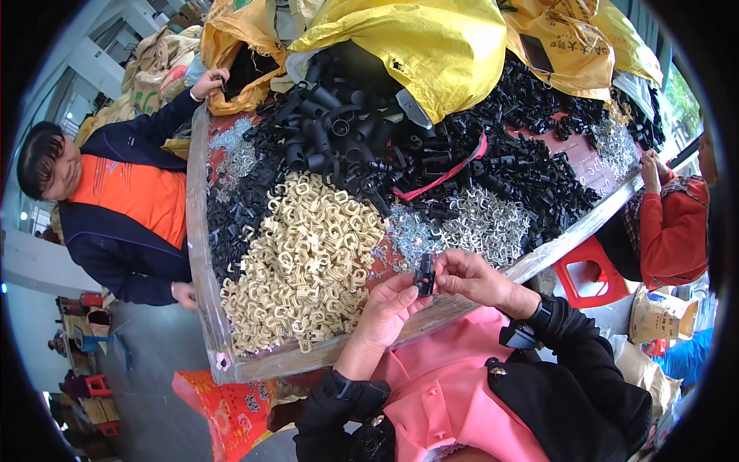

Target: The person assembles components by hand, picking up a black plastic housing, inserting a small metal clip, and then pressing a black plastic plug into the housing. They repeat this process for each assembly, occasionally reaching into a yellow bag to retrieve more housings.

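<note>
Between both hands, above the near edge of the table, is a small black plastic part (424, 279). My left hand (382, 314) grips its lower end between thumb and fingers. My right hand (475, 280) is closed in a pinch at the part's right side; whether a small piece sits in those fingertips cannot be made out. Just beyond the hands lie a pile of silver metal clips (489, 223) and a patch of small shiny screws or pins (412, 233). To the left is a large heap of beige ring-shaped plastic pieces (308, 262).
Black tubular parts (327, 123) and other black pieces cover the table's far side, beneath a yellow sack (416, 38). A red strap (446, 173) crosses them. One person (131, 200) stands at the left, another (673, 223) works at the right beside a red stool (593, 269). A wooden rim (308, 362) edges the table.
</note>
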`<act>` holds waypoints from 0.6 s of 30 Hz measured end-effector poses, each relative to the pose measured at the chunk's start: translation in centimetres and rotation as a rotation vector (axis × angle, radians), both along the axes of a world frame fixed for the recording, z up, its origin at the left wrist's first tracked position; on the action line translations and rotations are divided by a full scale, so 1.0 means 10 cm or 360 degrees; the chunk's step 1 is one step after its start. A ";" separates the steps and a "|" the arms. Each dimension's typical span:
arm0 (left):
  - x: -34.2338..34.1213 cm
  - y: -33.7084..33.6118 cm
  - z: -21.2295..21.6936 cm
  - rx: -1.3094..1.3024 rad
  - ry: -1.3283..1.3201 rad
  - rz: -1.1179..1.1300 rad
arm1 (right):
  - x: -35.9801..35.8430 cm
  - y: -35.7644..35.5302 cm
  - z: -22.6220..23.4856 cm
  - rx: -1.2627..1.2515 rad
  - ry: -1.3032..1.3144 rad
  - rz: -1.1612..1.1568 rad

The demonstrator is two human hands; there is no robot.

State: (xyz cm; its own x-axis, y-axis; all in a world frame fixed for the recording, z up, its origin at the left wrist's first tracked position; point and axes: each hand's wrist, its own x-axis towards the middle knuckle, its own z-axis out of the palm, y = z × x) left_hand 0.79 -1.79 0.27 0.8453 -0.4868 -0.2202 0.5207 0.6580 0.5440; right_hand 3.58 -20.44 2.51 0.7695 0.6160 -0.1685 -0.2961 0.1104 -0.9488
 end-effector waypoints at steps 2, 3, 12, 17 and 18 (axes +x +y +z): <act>-0.01 0.01 -0.02 0.0001 -0.0019 0.0029 | -0.05 0.00 -0.04 -0.0187 -0.0237 -0.0168; -0.01 0.00 -0.04 0.0000 -0.0010 0.0077 | -0.07 0.01 -0.05 -0.0279 -0.0357 -0.0252; -0.06 -0.03 -0.07 0.0023 0.0001 0.0195 | -0.11 0.08 0.00 -0.0695 -0.1091 -0.0346; -0.03 0.01 0.06 -0.0038 0.0167 0.0011 | -0.08 0.06 0.10 -0.0587 -0.1007 -0.0400; -0.04 0.00 0.08 -0.0041 0.0174 0.0010 | -0.06 0.05 0.13 -0.0588 -0.1193 -0.0356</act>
State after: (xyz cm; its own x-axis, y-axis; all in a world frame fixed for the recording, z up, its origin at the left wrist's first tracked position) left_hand 0.38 -1.74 1.02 0.8201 -0.4880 -0.2987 0.5716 0.6747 0.4671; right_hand 2.98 -19.92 3.81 0.8543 0.4429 0.2722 0.4139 -0.2627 -0.8716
